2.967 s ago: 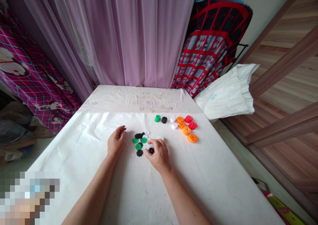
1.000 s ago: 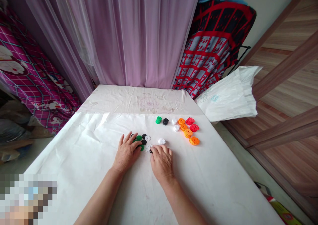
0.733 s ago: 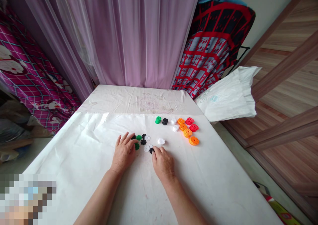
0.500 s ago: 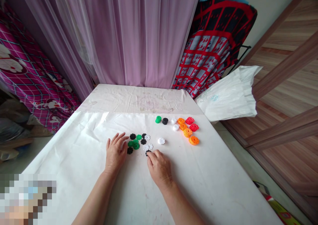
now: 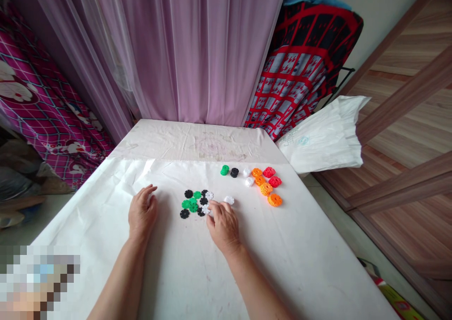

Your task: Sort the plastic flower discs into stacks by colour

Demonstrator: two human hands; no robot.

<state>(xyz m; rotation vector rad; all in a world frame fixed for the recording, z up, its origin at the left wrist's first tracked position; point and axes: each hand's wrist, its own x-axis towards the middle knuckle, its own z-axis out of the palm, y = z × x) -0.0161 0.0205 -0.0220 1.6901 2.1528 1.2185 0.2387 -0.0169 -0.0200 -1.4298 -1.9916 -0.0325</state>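
A loose cluster of small black, green and white plastic discs [image 5: 195,202] lies in the middle of the white table [image 5: 197,263]. My right hand [image 5: 221,223] rests at the cluster's right edge, fingertips pinched on a white disc [image 5: 206,209]. Another white disc [image 5: 229,200] lies just beyond that hand. My left hand [image 5: 142,210] lies flat and open on the cloth, well left of the cluster and touching no disc. Farther back stand small stacks: green [image 5: 224,170], black [image 5: 234,172], white [image 5: 248,177], orange [image 5: 266,189] and red [image 5: 271,176].
A purple curtain [image 5: 190,51] hangs behind the table. A pink patterned mattress [image 5: 38,108] leans at the left, a red-and-black one [image 5: 303,61] at the back right. A white bag [image 5: 325,134] sits off the table's right edge, above wooden floor [image 5: 409,169].
My left hand has slid away to the left, uncovering the black and green discs. My right hand has shifted slightly and now pinches a white disc at the cluster's edge.
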